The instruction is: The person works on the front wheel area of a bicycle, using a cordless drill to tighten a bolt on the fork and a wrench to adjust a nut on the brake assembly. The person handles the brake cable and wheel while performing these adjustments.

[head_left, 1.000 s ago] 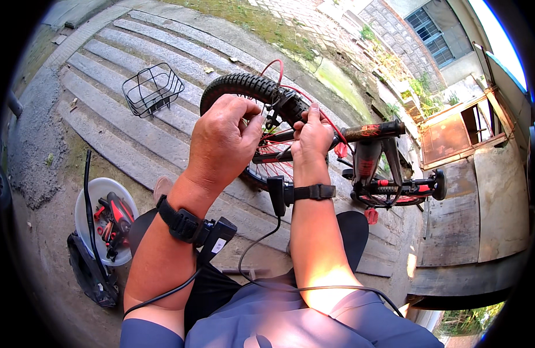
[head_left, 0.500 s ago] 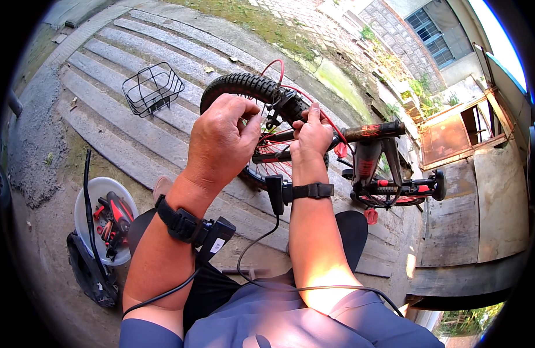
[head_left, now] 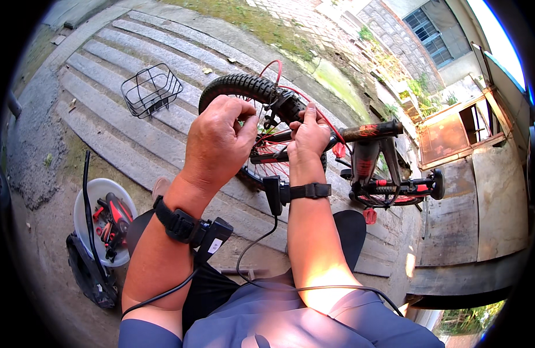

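Observation:
A small bicycle lies ahead of me, its front wheel (head_left: 235,86) with a knobby black tyre and red spokes turned toward my hands. My left hand (head_left: 221,136) is closed in a pinch beside the wheel, near the rim brake (head_left: 270,111). Whatever sits between its thumb and fingers is hidden by the hand. Against the black fork (head_left: 270,158), to the right of the brake, my right hand (head_left: 309,136) has its fingers curled and its thumb pointing up. What those fingers grip cannot be made out. A red brake cable (head_left: 310,100) loops over the wheel toward the frame.
A black wire basket (head_left: 151,90) rests on the grooved concrete paving at left. Nearer, a white bucket (head_left: 85,200) contains red and black parts, with a black bag (head_left: 87,275) beside it. The bicycle frame (head_left: 369,159) extends right, toward wooden boards (head_left: 450,209).

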A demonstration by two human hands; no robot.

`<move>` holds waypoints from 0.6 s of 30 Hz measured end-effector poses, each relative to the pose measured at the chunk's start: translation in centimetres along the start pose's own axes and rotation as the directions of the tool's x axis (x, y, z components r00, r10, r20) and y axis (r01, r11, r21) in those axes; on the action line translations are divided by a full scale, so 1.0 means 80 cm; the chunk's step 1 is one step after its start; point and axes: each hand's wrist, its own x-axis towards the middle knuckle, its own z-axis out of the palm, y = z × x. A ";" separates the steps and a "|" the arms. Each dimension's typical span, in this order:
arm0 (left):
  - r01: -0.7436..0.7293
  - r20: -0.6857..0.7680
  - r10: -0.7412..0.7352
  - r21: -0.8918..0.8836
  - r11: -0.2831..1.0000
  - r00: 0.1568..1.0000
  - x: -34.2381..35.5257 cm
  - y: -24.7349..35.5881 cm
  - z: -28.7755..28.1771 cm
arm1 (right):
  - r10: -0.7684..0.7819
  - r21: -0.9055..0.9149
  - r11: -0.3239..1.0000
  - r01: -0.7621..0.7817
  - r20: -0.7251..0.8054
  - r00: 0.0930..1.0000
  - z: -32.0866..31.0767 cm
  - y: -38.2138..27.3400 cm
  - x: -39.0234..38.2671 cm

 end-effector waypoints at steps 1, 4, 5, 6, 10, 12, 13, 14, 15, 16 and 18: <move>-0.004 -0.003 0.004 0.004 1.000 1.000 0.000 -0.001 0.000 | -0.013 -0.005 1.000 0.013 0.009 1.000 0.000 0.001 -0.001; -0.008 0.003 0.008 0.001 1.000 1.000 0.001 0.001 0.000 | -0.040 -0.005 0.999 0.040 0.019 0.999 -0.002 0.002 -0.003; -0.006 0.005 0.006 -0.006 1.000 1.000 0.001 0.001 0.001 | -0.047 -0.004 0.999 0.047 0.020 0.999 -0.004 0.002 -0.003; -0.002 0.007 0.003 -0.009 1.000 1.000 0.001 0.002 0.001 | -0.052 -0.001 0.999 0.052 0.016 0.999 -0.003 0.002 -0.004; 0.003 0.020 -0.004 0.008 1.000 1.000 0.000 0.001 0.001 | -0.050 0.006 0.999 0.050 -0.006 0.999 0.000 0.003 -0.002; 0.023 0.010 -0.023 -0.018 1.000 1.000 0.000 0.003 0.001 | -0.035 -0.001 0.999 0.035 -0.019 0.999 0.002 0.003 -0.002; 0.033 0.006 -0.033 -0.030 0.999 0.999 0.000 0.004 0.001 | -0.026 -0.008 1.000 0.025 -0.024 0.999 0.002 0.002 -0.003; 0.038 0.007 -0.037 -0.030 0.999 0.999 0.000 0.004 0.000 | -0.016 -0.014 1.000 0.015 -0.030 0.999 0.003 0.002 -0.003; 0.042 0.008 -0.041 -0.035 0.999 0.999 0.000 0.004 0.001 | -0.025 -0.017 1.000 0.025 -0.023 0.999 0.003 0.001 -0.003; 0.046 0.009 -0.045 -0.038 0.998 0.999 0.000 0.004 0.001 | -0.035 -0.020 0.999 0.034 -0.016 0.999 0.002 0.001 -0.002; 0.036 0.005 -0.036 -0.046 0.998 0.999 0.000 0.004 0.002 | -0.050 -0.017 0.999 0.050 -0.004 0.999 0.001 0.003 -0.003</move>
